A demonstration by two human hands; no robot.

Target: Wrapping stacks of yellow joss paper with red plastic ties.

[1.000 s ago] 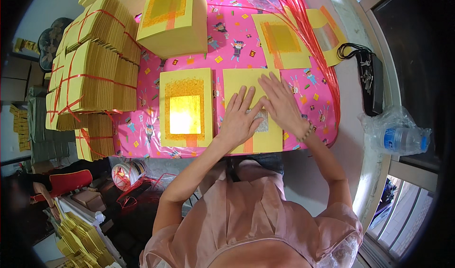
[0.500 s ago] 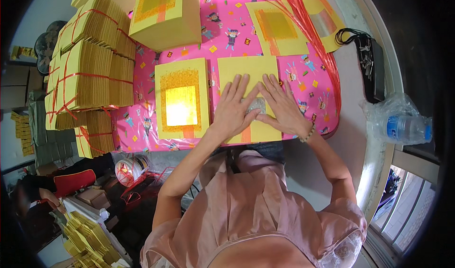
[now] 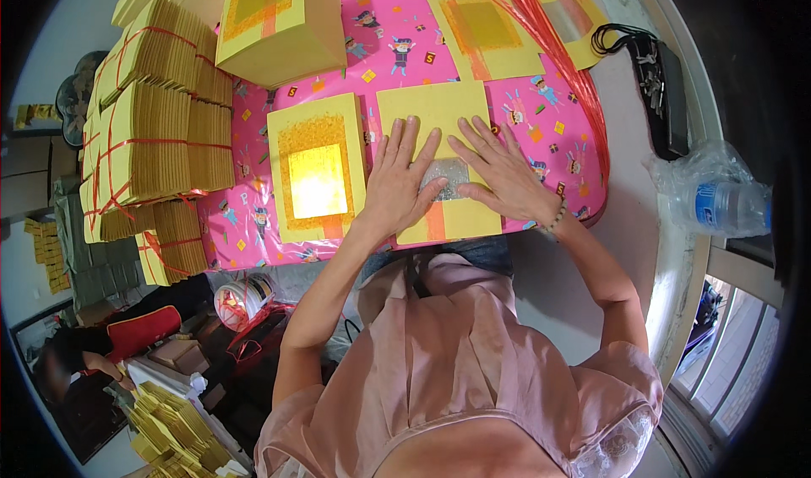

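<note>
In front of me on the pink table lies a pile of yellow paper sheets [image 3: 432, 102], its thickness hard to tell. The top sheet bears a silver square [image 3: 448, 171] and an orange strip below it. My left hand [image 3: 400, 178] rests flat on the sheet's left side, fingers spread. On its right side my right hand [image 3: 508, 174] also lies open, fingers fanned past the sheet's edge and a beaded bracelet at the wrist. Neither hand grips anything. Left of them sits another yellow sheet or thin pile [image 3: 355, 140] with a shiny gold square in an orange border.
Bundles of yellow paper [image 3: 165, 140] tied with red string stand at the left. A tall paper block [image 3: 308, 43] sits behind. Red strands [image 3: 583, 106] cross loose sheets [image 3: 481, 30] at the right. A bagged bottle [image 3: 726, 203] is by the window; a co-worker's arm [image 3: 103, 365] shows lower left.
My hands have drawn apart, the left sliding left, and more of the silver square shows between them. The whole view has shifted slightly.
</note>
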